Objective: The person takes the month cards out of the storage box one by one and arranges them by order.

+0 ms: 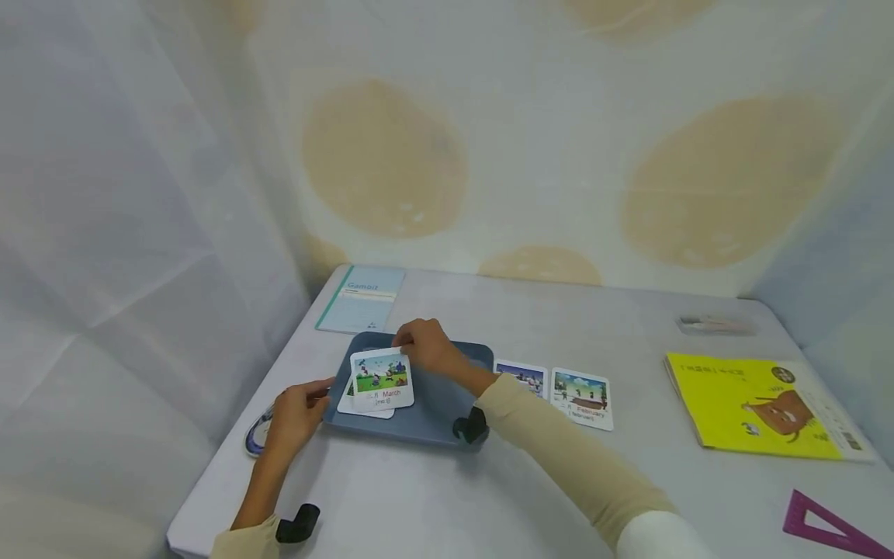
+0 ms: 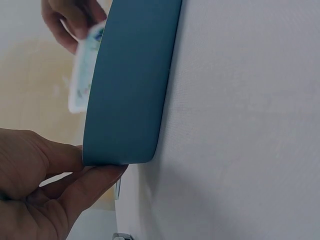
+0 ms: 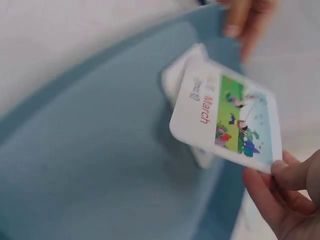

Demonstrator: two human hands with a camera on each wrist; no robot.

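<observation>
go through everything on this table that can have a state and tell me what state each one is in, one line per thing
March card: lifted over the tray, pinched by the right hand.
Blue tray: flat on the table, its left edge held by the left hand.
Cards in the tray: lying flat under the March card.
February card: face up on the table.
Gambit notebook: closed.
Yellow book: closed, cover up.

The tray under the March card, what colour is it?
The tray is plain blue-grey, with no pattern; the right wrist view shows it best.
</observation>
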